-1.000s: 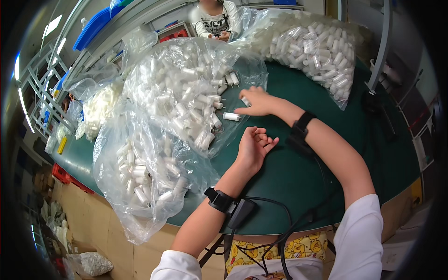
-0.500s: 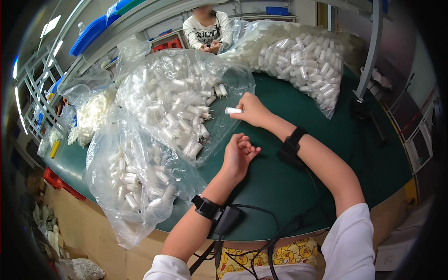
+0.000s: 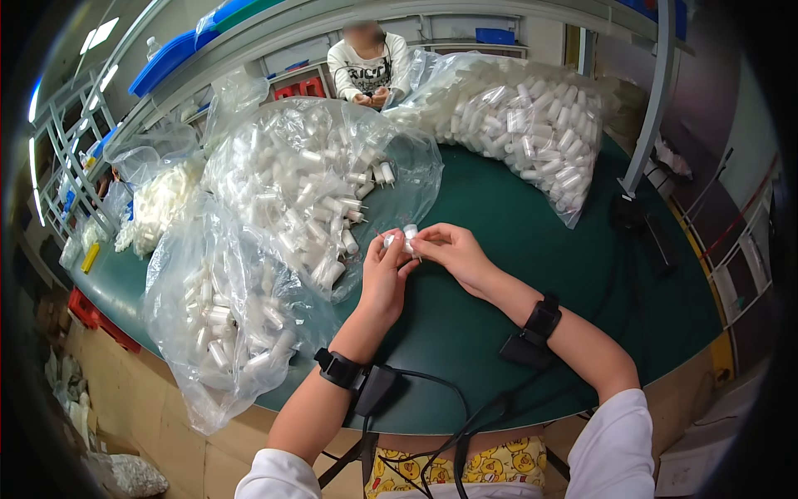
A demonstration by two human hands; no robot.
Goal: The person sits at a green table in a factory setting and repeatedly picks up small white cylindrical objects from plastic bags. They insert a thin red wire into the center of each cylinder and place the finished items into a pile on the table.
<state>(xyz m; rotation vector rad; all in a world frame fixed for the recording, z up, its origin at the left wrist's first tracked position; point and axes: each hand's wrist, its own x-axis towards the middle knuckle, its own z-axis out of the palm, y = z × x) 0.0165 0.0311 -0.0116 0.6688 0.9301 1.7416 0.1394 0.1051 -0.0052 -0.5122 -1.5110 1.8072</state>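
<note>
In front of my body, above the green table, my two hands meet fingertip to fingertip. My left hand (image 3: 385,279) is closed, its thumb and fingers pinching around small white plastic pieces. From the other side my right hand (image 3: 455,256) pinches a white cylinder (image 3: 411,230) whose end pokes up between the hands. Fingers cover much of it, and I cannot tell whether it is one piece or two. Just left of my hands, an open clear plastic bag (image 3: 291,179) spills similar white cylinders, some with metal pins.
A second clear bag of white cylinders (image 3: 220,324) lies at the table's near left. Another full bag (image 3: 540,133) sits at the far right, by a grey post (image 3: 657,108). Black cables (image 3: 465,416) run from my wrist straps. Across the green table (image 3: 532,366) sits another person (image 3: 367,66).
My right hand has come back toward me from the open bag with a white cylinder. My left hand, loosely open before, has risen to meet it and closed on the white pieces.
</note>
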